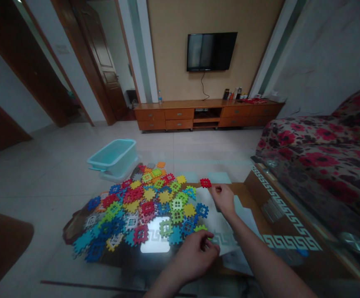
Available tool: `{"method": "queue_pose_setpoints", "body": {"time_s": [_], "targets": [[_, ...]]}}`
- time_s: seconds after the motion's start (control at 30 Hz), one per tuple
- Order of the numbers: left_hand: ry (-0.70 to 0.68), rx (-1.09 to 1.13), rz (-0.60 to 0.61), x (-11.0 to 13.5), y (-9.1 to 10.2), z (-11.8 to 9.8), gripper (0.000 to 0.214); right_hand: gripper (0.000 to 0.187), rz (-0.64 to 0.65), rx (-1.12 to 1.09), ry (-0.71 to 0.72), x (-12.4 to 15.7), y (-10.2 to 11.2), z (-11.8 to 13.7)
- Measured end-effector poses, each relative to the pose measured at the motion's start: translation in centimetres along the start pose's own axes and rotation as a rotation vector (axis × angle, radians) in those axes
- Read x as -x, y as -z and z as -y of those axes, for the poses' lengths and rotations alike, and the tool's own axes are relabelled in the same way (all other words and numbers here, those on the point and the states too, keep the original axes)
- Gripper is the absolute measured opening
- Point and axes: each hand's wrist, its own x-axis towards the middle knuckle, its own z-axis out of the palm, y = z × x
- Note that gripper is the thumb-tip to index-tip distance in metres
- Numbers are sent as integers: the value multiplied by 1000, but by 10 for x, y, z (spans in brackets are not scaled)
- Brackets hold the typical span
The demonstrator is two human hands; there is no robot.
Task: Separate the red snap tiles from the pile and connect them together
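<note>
Grasping in the right hand (225, 200) a red tile (205, 183), seemingly pinched by its nearest edge between thumb and fingers, perhaps so as to leave most of the toothed rim uncovered. Held just past the right fingertips and to their left, over the glass table (291, 243), apart from the nearest loose tiles, probably for a clear view all round. Curling the left hand (197, 252) nearer the body, with thumb and fingertips bent toward each other just beside a lime-green tile (200, 228); impossible to tell whether grasping anything inside that curl. Perhaps set low like this so as not to block sight of the red tile. To the left of the left hand and beyond, with a heap of coloured tiles (149, 194) overlapping at many angles, seemingly unsorted by colour. Past that heap, farther from both hands, with a teal tub (126, 161), perhaps set aside to leave room nearer the fingers
</note>
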Motion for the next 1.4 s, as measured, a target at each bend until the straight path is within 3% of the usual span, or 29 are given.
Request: {"method": "queue_pose_setpoints", "body": {"time_s": [0.13,0.23,0.43,0.57,0.7,0.8,1.13,1.4], "targets": [[-89,-98,-9,1,6,-3,44,37,-41,-34,-80,9,15,0],[-168,-199,-55,2,13,1,41,36,3,-64,-93,21,25,7],[-320,-533,-293,-3,47,19,33,26,179,-100,-20,45,36,43],[-261,-697,-439,-6,83,28,30,17,354,-91,109,66,54,75],[-207,-930,-576,-4,117,41,29,14,637,35,369,91,79,102],[-128,-1013,-610,-2,133,52,35,16,721,77,365,104,92,115],[33,-1052,-509,-2,140,59,22,18,786,197,343,110,99,136],[59,-1070,-526,1,143,58,23,17,826,180,354,113,105,127]]}}
